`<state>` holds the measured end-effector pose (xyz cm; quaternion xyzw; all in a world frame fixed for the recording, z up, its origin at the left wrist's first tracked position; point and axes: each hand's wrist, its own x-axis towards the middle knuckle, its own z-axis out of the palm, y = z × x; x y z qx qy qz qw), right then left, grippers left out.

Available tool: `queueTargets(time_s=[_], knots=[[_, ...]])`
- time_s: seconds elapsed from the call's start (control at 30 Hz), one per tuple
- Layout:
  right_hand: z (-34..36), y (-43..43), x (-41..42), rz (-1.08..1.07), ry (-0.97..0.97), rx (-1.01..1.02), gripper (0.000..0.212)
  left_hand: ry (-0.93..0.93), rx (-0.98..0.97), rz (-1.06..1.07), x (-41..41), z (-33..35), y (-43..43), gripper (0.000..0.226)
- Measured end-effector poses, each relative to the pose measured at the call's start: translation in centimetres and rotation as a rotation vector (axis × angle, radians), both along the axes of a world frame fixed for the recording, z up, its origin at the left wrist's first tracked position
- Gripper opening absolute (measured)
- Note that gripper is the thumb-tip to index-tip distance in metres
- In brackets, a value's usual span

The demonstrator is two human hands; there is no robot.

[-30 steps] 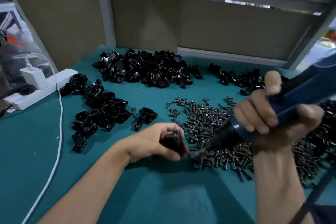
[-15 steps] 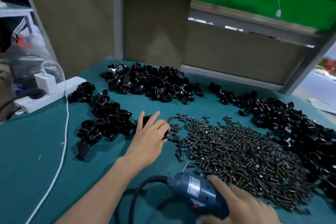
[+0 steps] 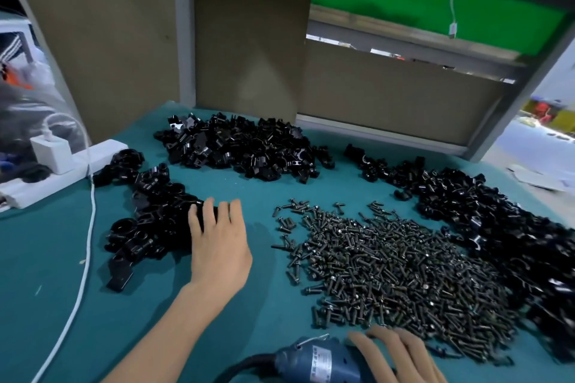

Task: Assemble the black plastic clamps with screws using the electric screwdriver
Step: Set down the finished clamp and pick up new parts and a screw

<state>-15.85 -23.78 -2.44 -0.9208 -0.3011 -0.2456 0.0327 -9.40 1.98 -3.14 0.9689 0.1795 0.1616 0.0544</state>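
- On the bench's (image 3: pixel 46 258) left, the left hand (image 3: pixel 217 246), fingers spread, touches the clamp pile (image 3: pixel 149 227), its load released there.
- Near edge: the right hand (image 3: pixel 401 354) lies flat on the lowered electric screwdriver (image 3: pixel 314 361); next clamp due.

Soft, even light falls from above onto the teal table (image 3: pixel 46 258), leaving only a faint shadow at 3 o'clock of the left hand (image 3: pixel 219 252). Small glints speckle the black clamps (image 3: pixel 245 146) and the screws (image 3: pixel 389 264). The opening (image 3: pixel 541 146) at 3 o'clock is washed out bluish white (detail lost). Bags (image 3: pixel 21 96) at 9 o'clock are smeared, the right hand (image 3: pixel 401 354) at 6 o'clock is slightly blurred, and the grey post (image 3: pixel 522 87) leans with wide-angle distortion.
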Motion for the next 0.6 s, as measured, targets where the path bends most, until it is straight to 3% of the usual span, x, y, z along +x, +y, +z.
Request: queueTargets(time_s=[0.03, 0.13, 0.23, 0.33, 0.4, 0.6], knots=[[0.2, -0.1, 0.3, 0.022, 0.009, 0.005, 0.075, -0.036, -0.099, -0.063, 0.0, 0.2, -0.6, 0.06], [2.1, 0.1, 1.8, 0.117, 0.143, 0.006, 0.067, -0.287, -0.662, -0.336, -0.3, 1.7, -3.6, 0.057], [4.1, 1.1, 5.9, 0.148, 0.269, 0.157, 0.054, -0.387, -0.931, -0.433, 0.2, 3.1, -5.9, 0.051], [5.3, 3.7, 12.6, 0.105, 0.337, 0.293, 0.029, -0.522, -1.079, -0.339, 1.5, 2.7, -6.7, 0.045], [5.6, 6.8, 17.2, 0.087, 0.366, 0.281, 0.025, -0.6, -1.092, -0.284, 2.1, 1.9, -6.9, 0.046], [3.3, 17.1, 25.9, 0.11, 0.496, -0.019, 0.05, -0.568, -1.087, -0.252, 3.3, 0.2, -6.5, 0.046]])
